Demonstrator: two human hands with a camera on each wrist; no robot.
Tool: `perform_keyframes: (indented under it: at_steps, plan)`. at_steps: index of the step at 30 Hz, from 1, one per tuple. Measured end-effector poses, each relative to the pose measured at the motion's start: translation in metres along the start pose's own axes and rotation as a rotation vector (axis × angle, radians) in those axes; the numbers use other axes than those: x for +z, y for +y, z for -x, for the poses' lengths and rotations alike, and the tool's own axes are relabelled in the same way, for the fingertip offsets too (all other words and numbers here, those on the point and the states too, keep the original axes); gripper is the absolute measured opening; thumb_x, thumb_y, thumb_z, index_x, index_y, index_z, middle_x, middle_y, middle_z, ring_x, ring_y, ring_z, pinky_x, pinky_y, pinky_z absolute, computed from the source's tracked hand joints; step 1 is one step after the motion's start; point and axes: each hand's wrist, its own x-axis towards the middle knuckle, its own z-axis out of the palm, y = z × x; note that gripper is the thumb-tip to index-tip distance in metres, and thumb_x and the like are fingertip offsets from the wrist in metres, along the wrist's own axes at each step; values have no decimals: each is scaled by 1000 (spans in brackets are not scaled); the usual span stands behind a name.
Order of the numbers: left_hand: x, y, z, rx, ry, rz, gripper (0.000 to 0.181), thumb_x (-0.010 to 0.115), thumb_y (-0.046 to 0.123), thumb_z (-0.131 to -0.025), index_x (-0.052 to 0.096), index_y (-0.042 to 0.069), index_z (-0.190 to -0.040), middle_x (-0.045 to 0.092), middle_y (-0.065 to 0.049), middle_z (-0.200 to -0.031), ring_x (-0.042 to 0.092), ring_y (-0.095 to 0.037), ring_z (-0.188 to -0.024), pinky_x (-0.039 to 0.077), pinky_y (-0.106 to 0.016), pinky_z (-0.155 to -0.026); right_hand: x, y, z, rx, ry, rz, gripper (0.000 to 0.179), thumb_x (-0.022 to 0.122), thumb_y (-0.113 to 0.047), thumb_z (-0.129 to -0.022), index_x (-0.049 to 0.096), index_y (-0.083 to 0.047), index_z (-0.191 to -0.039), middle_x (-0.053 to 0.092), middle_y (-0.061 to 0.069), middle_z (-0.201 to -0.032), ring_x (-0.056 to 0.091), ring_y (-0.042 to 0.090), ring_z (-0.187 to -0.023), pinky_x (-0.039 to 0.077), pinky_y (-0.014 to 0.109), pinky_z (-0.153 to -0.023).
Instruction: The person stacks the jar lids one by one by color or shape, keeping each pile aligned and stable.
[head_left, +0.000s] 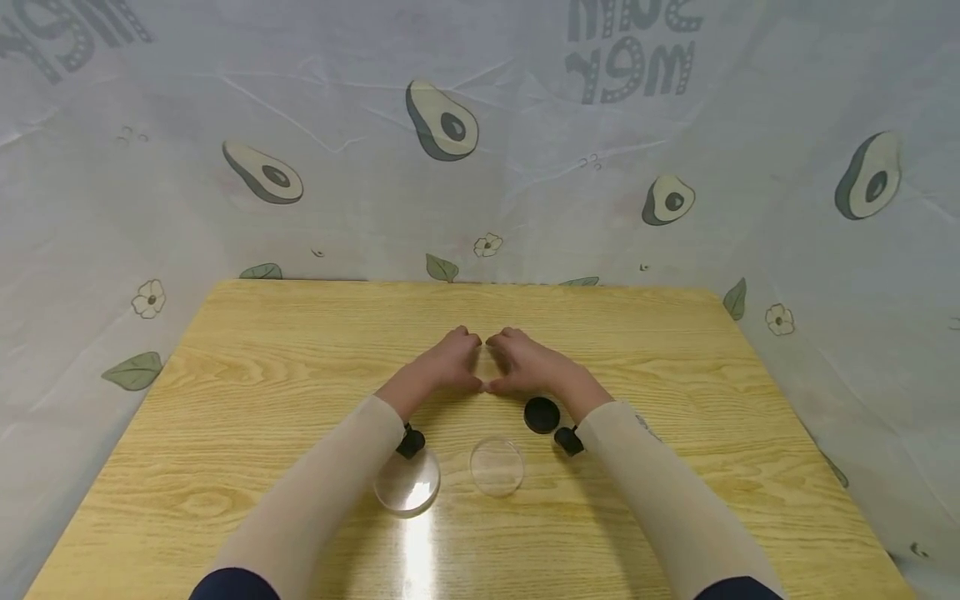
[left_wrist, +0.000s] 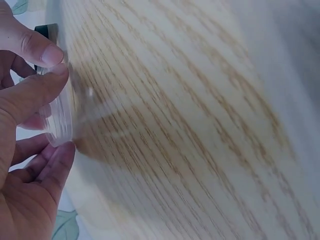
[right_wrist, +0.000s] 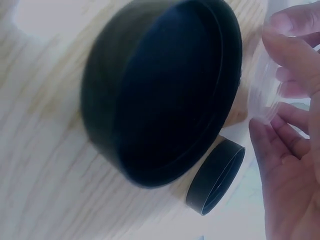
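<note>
A shallow, clear plastic disc with a stepped rim [left_wrist: 61, 125] stands between my two hands, edge-on in both wrist views. My left hand [head_left: 450, 360] pinches its rim with the thumb on one side and the fingertips opposite. From the other side my right hand [head_left: 531, 367] holds the same disc in a matching grip. Most of the disc is hidden by the hands in the head view. Just below the right hand lies a round black lid [head_left: 542, 415]. The right wrist view has a black lid looming large [right_wrist: 165, 95] and a smaller-looking one [right_wrist: 216, 177] beyond it.
Nearer me on the wood-grain table [head_left: 285, 350] lie a clear round piece with a thick rim [head_left: 407, 483], partly under the left forearm, and a thinner clear disc [head_left: 497, 467]. Patterned cloth [head_left: 525, 183] hangs behind the table. Small black cameras [head_left: 410, 443] sit at the wrists.
</note>
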Motion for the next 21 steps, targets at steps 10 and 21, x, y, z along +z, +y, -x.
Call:
perform_keyframes:
  at_steps: [10,21]
  plan:
    - [1,5,12,26,17,29,74,89,26,-85,55,-5,-143,54,-23,-140,54,-34,-129,49,-45,-112,3,-6,15,-20,52,-9,79,80,-40,-92,49,0,-151,54,17,-142,54,31,-130,50,49,-111]
    - [-1,20,36,105,17,13,75,90,26,-84,56,-7,-143,57,-20,-129,59,-31,-119,53,-43,-106,6,-16,43,-35,81,-32,78,81,-41,-91,50,-2,-151,53,16,-145,55,30,-131,51,48,-109]
